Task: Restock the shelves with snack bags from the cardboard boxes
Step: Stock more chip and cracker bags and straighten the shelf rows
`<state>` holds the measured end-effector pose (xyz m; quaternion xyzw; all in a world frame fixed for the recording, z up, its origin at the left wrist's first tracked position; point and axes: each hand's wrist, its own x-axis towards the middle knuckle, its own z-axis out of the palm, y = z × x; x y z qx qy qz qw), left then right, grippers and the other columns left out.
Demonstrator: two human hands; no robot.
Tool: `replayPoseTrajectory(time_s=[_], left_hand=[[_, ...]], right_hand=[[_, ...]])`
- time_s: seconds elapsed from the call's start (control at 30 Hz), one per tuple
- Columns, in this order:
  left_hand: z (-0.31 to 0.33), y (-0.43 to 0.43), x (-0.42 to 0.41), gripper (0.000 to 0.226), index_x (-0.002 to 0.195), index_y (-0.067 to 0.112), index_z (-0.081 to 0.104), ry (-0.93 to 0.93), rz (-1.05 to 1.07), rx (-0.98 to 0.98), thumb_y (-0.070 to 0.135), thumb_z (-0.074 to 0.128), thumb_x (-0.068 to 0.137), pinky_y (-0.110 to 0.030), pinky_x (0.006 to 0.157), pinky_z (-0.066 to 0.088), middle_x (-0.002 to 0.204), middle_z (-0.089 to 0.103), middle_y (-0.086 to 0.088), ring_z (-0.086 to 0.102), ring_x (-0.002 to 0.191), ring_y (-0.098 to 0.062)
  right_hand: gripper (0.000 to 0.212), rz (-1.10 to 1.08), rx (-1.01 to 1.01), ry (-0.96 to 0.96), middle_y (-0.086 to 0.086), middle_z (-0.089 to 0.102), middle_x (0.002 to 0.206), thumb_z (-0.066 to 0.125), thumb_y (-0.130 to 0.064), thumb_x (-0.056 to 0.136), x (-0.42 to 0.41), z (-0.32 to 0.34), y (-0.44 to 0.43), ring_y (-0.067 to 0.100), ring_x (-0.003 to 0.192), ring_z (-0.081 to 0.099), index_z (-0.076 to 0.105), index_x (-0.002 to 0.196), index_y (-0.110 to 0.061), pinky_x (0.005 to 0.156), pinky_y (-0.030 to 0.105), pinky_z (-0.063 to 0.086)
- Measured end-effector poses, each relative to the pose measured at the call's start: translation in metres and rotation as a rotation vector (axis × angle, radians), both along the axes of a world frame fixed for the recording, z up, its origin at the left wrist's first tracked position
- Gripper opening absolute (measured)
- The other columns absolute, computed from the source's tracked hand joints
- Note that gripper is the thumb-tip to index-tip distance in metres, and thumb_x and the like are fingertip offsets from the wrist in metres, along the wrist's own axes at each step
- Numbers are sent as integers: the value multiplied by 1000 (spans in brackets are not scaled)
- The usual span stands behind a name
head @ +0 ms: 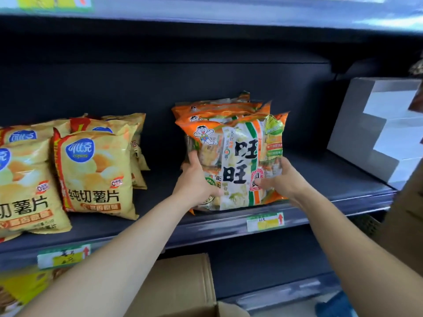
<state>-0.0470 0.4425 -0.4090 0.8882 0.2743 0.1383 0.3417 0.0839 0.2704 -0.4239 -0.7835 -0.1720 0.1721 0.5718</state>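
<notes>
An orange and green rice cracker bag stands upright at the front of the dark middle shelf, with several like bags stacked behind it. My left hand grips the front bag's lower left edge. My right hand grips its lower right side. A brown cardboard box with an open flap sits below, between my forearms.
Yellow potato chip bags fill the shelf's left part. A white stepped box stands at the right end. Price tags hang on the shelf lip. Another brown carton rises at the right edge. Yellow packs lie lower left.
</notes>
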Motion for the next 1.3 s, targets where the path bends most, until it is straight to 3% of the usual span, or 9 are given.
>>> replayPoseTrajectory(time_s=[0.07, 0.23, 0.4, 0.57, 0.67, 0.77, 0.97, 1.17, 1.3], left_hand=[[0, 7, 8, 111, 142, 28, 11, -61, 6, 15, 24, 87, 62, -44, 101, 44, 139, 39, -8, 48, 122, -28], [-6, 19, 23, 111, 142, 29, 14, -143, 61, 67, 23, 88, 60, -45, 96, 46, 141, 40, -2, 51, 122, -28], [-16, 27, 22, 119, 145, 34, 4, -187, 10, -76, 23, 88, 61, -41, 103, 41, 148, 31, -1, 44, 129, -23], [-13, 29, 17, 110, 146, 31, 4, -182, -2, -241, 32, 82, 69, -40, 107, 37, 146, 36, -4, 43, 129, -23], [-9, 28, 18, 100, 144, 25, 11, -177, 14, -224, 30, 80, 72, -43, 105, 41, 141, 42, -7, 47, 125, -24], [-6, 27, 16, 90, 141, 20, 18, -149, 38, -201, 25, 79, 75, -44, 101, 44, 137, 46, -9, 51, 120, -26], [2, 21, -1, 90, 144, 18, 14, -130, 33, -118, 22, 76, 78, -38, 99, 44, 144, 37, -9, 47, 123, -25], [25, 31, -54, 80, 145, 19, 19, -256, 60, 93, 17, 71, 83, -34, 97, 43, 145, 31, -6, 46, 124, -24], [36, 62, -112, 62, 138, 21, 32, -345, 192, 352, 16, 65, 87, -28, 91, 44, 140, 35, 1, 49, 117, -18]], right_hand=[[65, -30, 51, -20, 1, 65, 110, 78, -2, 74, 7, -3, 8, 12, 86, 65, 42, 125, -21, 61, 21, 49], [64, -52, 66, -92, -3, 62, 106, 78, -5, 75, 23, -8, 30, 11, 85, 63, 41, 125, -20, 59, 19, 48], [78, -35, -9, -77, -5, 63, 114, 83, -18, 70, 33, -16, 31, 21, 106, 62, 35, 131, -28, 93, 43, 52], [88, -105, -89, -89, -5, 60, 119, 82, -52, 40, 37, -25, 30, 27, 115, 56, 35, 113, -41, 97, 50, 47], [108, -165, -164, -149, 4, 49, 135, 80, -57, 45, 23, -20, 29, 33, 124, 47, 30, 136, -28, 101, 52, 43], [90, -252, -209, -225, 12, 34, 145, 75, -33, 77, 0, -10, 24, 35, 132, 34, 23, 147, -13, 109, 48, 33], [36, -348, -44, -460, 2, 48, 120, 64, -18, 88, -45, -3, 31, 22, 112, 49, 48, 119, -11, 86, 31, 42], [28, -85, 40, -591, -2, 51, 105, 64, -19, 89, -113, 5, 82, 12, 91, 50, 51, 113, -13, 77, 24, 41], [36, 106, 65, -561, -4, 48, 113, 65, -22, 89, -153, 9, 132, 9, 91, 49, 49, 120, -15, 81, 25, 45]])
